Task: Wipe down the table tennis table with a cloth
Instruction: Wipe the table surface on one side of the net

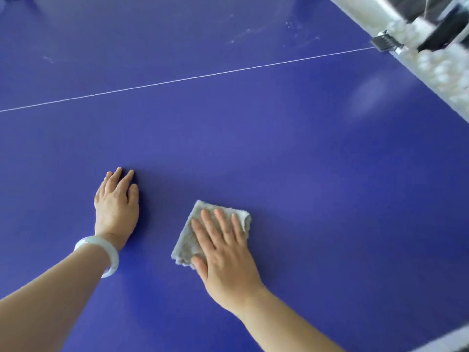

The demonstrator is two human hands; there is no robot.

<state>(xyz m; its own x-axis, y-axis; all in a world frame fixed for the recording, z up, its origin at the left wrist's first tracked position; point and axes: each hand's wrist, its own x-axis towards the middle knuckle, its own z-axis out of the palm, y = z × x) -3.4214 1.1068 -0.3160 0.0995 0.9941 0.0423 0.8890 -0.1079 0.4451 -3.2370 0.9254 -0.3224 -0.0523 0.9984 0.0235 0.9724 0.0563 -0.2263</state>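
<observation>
The blue table tennis table [253, 148] fills the view, with a thin white centre line [193, 78] running across it. A folded grey cloth [189, 237] lies flat on the table in front of me. My right hand [223, 250] presses down on the cloth with straight, spread fingers. My left hand [117, 207] rests flat on the bare table to the left of the cloth, fingers straight, with a pale bangle [102, 252] on the wrist.
The net post with its metal clamp [385, 43] and the white net edge [441, 69] run along the upper right corner. Faint pale smears [291, 26] mark the far half of the table. A white table edge [451, 341] shows at bottom right.
</observation>
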